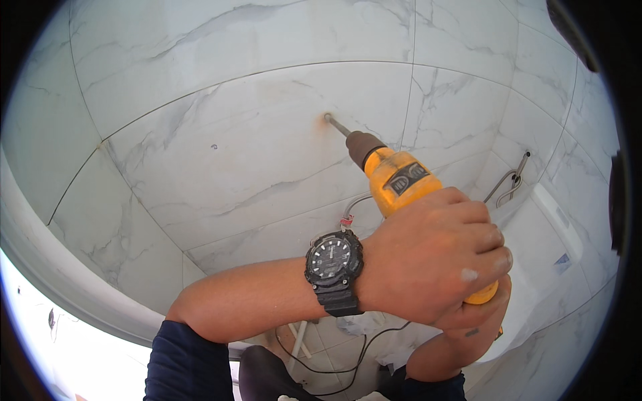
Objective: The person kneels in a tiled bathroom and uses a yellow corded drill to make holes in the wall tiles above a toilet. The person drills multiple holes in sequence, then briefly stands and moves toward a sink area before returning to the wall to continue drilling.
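A yellow power drill (406, 179) with a dark brown chuck (365, 148) points up and left at the marbled tile wall (267, 134). Its bit (339, 125) meets the tile at a spot ringed with orange-brown dust. My left hand (431, 260), below a black wristwatch (332, 264), is wrapped over the rear of the drill body. Beneath it, my right hand (478, 327) closes around the drill's handle end; its fingers are largely hidden by the left hand. A small dark mark (214, 146) shows on the tile left of the bit.
A bent metal hose (358, 202) with a red tag comes out behind my left wrist. More hoses (515, 179) hang from the right wall, above a white glossy fixture (558, 224). On the floor lie a black cable (364, 351), pale pipes (299, 341) and clear plastic (361, 325).
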Motion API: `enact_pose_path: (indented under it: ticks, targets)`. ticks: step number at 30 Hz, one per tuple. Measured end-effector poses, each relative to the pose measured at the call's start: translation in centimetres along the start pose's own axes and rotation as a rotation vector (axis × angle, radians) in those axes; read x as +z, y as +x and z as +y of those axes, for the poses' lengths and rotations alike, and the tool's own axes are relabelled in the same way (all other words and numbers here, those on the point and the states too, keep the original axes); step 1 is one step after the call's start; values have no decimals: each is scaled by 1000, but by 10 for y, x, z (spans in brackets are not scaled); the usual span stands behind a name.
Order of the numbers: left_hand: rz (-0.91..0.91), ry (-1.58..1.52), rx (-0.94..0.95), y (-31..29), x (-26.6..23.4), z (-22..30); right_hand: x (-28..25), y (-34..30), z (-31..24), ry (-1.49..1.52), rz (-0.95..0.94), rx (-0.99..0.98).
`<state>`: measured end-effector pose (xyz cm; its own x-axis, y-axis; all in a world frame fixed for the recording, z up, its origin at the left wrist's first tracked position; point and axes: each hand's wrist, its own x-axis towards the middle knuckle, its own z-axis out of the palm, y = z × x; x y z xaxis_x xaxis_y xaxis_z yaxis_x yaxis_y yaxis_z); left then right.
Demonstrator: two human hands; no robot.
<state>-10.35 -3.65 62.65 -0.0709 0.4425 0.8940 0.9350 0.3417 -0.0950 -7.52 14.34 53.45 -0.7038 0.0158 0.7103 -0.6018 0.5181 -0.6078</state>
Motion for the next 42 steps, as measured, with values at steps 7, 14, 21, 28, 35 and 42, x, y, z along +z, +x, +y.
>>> enact_pose_path:
  ticks: [7,14,21,28,35,42]
  targets:
    - [37,-12,3,0,-3,0,2,3,-4,15,-14,21]
    - [2,4,9,0,-2,0,2,6,-7,33,-32,34]
    - [21,3,11,0,-2,0,1,9,-11,44,-54,46]
    - [28,0,10,-1,-3,1,1,10,-15,57,-73,50]
    - [31,3,13,-2,-4,1,-1,9,-19,62,-93,62]
    - [44,0,17,-2,-4,0,-1,10,-21,65,-110,70]
